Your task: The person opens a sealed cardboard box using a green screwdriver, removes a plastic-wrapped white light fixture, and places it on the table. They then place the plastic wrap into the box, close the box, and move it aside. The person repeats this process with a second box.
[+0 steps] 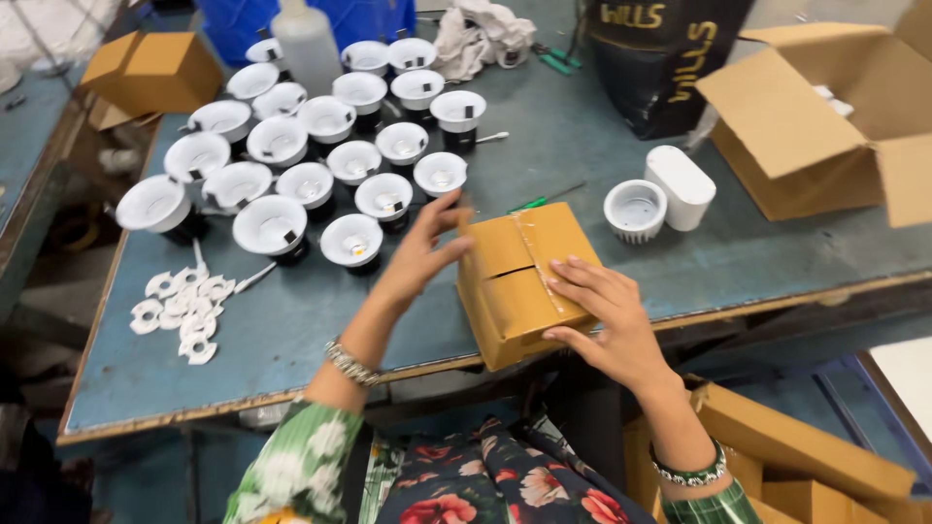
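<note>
A small brown cardboard box (519, 267), taped along its top seam, rests on the blue-grey table (291, 330) near the front edge. My left hand (419, 254) presses against the box's left side with fingers spread. My right hand (604, 320) lies flat on the box's right top and side, fingers apart. Both hands hold the box between them.
Several white round lamp housings (311, 146) crowd the table's left half, with white ring parts (184, 306) near the edge. A white housing (635, 210) and white cylinder (681, 186) sit right of the box. An open carton (825, 116), black bag (665, 58), plastic bottle (308, 44), green screwdriver (532, 203).
</note>
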